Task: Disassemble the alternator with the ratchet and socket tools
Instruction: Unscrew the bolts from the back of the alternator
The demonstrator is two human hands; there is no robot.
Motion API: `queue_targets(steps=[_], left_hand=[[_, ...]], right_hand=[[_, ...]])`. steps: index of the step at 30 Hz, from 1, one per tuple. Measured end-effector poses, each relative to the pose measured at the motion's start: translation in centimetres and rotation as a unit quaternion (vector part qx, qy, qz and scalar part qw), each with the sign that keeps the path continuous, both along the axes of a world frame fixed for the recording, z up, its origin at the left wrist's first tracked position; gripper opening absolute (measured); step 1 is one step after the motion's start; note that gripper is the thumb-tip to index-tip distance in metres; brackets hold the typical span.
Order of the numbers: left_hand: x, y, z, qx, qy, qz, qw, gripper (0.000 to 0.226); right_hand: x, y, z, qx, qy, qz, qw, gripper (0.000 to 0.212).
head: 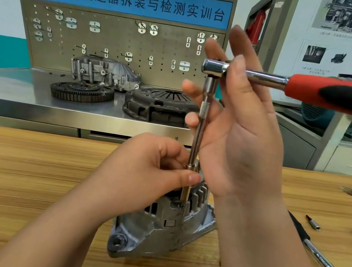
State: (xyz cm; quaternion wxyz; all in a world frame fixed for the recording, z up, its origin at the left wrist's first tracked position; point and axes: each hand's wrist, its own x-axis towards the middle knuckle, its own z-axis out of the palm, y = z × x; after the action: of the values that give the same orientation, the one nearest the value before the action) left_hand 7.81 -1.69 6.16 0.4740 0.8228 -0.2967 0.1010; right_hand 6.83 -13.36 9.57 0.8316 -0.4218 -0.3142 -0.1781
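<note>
Head view: the alternator (163, 225) stands on the wooden table (26, 179) in the lower middle, its finned end up. A long extension bar (200, 132) rises from it nearly upright, with the socket (184, 197) at its foot seated on a bolt near the top edge of the housing. The left hand (146, 170) pinches the bar's lower end between thumb and fingers. The ratchet (313, 91) sits on top of the bar, its red handle reaching out to the right. The right hand (239, 131) is not clenched: 4 fingers spread straight behind the bar, and the thumb lies across the ratchet's neck.

The likely trouble is a slip. With so long a bar, a little lean at the top could walk the socket off the bolt and round it. Nothing visible clamps the alternator, so a hard pull may tip or spin it. That loose right hand may also let the heavy handle swing.
</note>
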Motion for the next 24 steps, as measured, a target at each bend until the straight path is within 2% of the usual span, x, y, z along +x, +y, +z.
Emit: queue_targets(steps=[6, 11, 14, 16, 20, 22, 24], left_hand=[[0.09, 0.26, 0.14, 0.000, 0.026, -0.060, 0.998, 0.025], [0.03, -0.18, 0.01, -0.009, 0.004, 0.001, 1.000, 0.019], [-0.22, -0.40, 0.09, -0.010, -0.013, 0.018, 1.000, 0.021], [-0.36, -0.28, 0.30, 0.004, -0.014, 0.010, 1.000, 0.021], [-0.34, -0.08, 0.40, 0.006, 0.014, -0.042, 0.999, 0.020], [-0.53, -0.24, 0.42, 0.005, 0.023, -0.033, 0.999, 0.023], [-0.32, -0.40, 0.23, 0.002, 0.011, -0.009, 1.000, 0.017]], right_hand=[[0.32, -0.09, -0.08, -0.014, 0.076, 0.071, 0.994, 0.039], [0.04, 0.50, -0.24, -0.016, 0.031, 0.014, 0.999, 0.024], [-0.04, 0.47, -0.19, -0.013, -0.001, -0.013, 1.000, 0.022], [-0.06, 0.42, -0.17, -0.012, 0.003, 0.004, 1.000, 0.022], [0.18, -0.08, -0.08, -0.018, 0.064, 0.056, 0.996, 0.037], [0.23, -0.20, -0.09, -0.021, 0.080, 0.063, 0.995, 0.041], [0.13, 0.02, -0.18, -0.023, 0.058, 0.038, 0.997, 0.034]])
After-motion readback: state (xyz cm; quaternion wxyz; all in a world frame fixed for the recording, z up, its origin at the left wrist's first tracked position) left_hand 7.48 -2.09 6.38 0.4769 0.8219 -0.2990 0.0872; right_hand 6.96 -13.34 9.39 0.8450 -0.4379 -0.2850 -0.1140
